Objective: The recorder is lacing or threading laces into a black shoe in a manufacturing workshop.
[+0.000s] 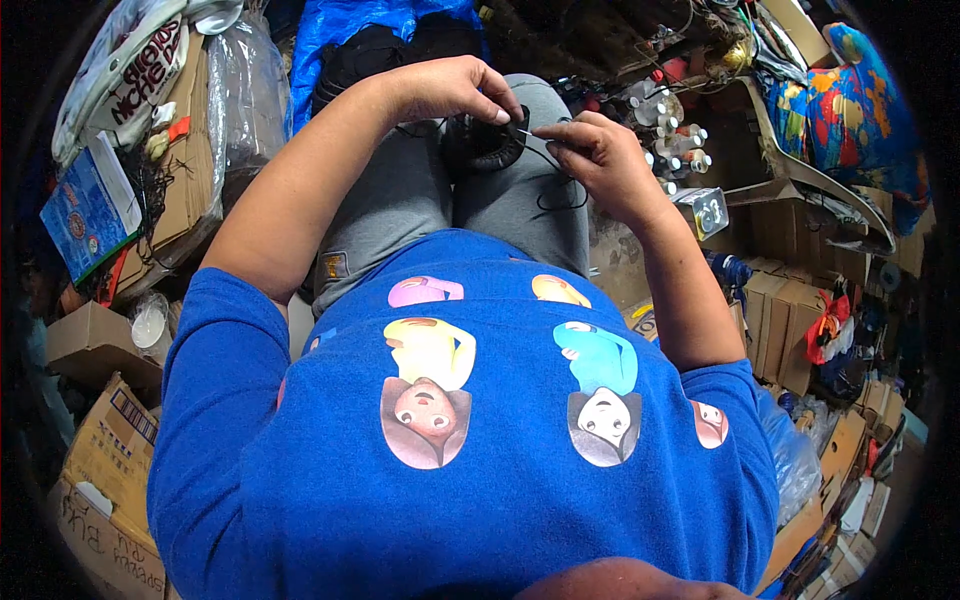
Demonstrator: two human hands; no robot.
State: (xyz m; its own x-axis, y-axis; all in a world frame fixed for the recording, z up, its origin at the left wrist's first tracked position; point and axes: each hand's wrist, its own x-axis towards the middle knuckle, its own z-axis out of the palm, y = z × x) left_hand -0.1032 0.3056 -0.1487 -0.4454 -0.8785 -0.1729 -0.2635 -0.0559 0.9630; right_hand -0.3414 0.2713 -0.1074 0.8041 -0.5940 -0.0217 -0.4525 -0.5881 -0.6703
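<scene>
A black, rounded item with a ribbed edge (484,150), perhaps a shoe, rests between my thighs on my grey trousers. My left hand (462,92) reaches over it from above, thumb and fingers pinched on its upper right edge. From the right comes my right hand (598,150), its fingers closed around a thin, pale metal needle-like tool (526,133) whose tip meets the black item near my left fingertips. A thin black cord (566,207) hangs in a loop below my right hand. The tool's handle, if any, is hidden in my fingers.
Clear plastic bottles (680,150) and a square clear container (703,212) stand to the right of my knee. Cardboard boxes (104,345) crowd the left, below a blue booklet (92,205). Flattened cardboard (785,320) and a colourful cloth bundle (862,120) lie at the right.
</scene>
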